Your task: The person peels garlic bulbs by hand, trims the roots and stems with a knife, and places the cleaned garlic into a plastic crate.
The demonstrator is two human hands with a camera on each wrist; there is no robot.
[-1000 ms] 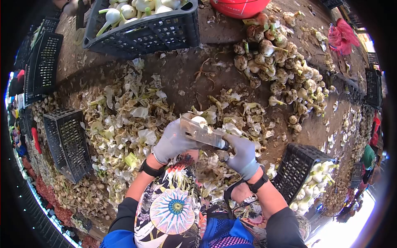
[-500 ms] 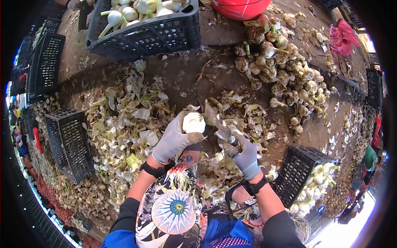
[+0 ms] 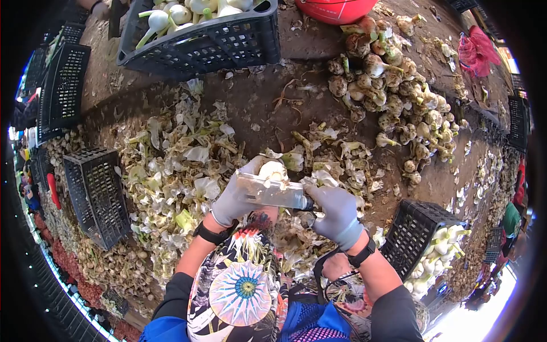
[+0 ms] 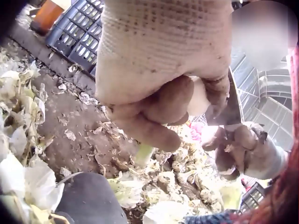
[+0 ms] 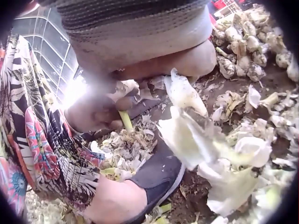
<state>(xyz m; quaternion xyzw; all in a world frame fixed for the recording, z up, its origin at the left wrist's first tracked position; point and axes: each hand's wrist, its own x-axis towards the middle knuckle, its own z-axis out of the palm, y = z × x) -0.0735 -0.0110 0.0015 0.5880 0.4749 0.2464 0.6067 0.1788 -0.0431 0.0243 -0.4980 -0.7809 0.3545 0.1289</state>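
In the head view the gloved left hand [image 3: 236,199] grips a pale garlic bulb [image 3: 273,172], its fingers curled around it. The gloved right hand [image 3: 335,215] holds a knife by its dark handle; the wide blade [image 3: 276,194] lies across the near side of the bulb. In the left wrist view the left hand [image 4: 163,60] covers most of the bulb [image 4: 199,96], and the right hand [image 4: 247,149] is beyond it. The right wrist view shows the right hand [image 5: 145,51] from behind, with a green stem [image 5: 126,121] below the left hand [image 5: 96,111].
Peeled skins [image 3: 171,171] cover the ground around the hands. A heap of untrimmed bulbs [image 3: 399,102] lies at upper right. Crates stand around: one with white bulbs [image 3: 211,48] ahead, one at left [image 3: 97,194], one at right [image 3: 413,233]. A red bucket [image 3: 336,10] is at the top.
The knife was across the bulb, swung away to the right with the bulb's pale face showing, and is now back against the bulb. The left hand stays round the bulb.
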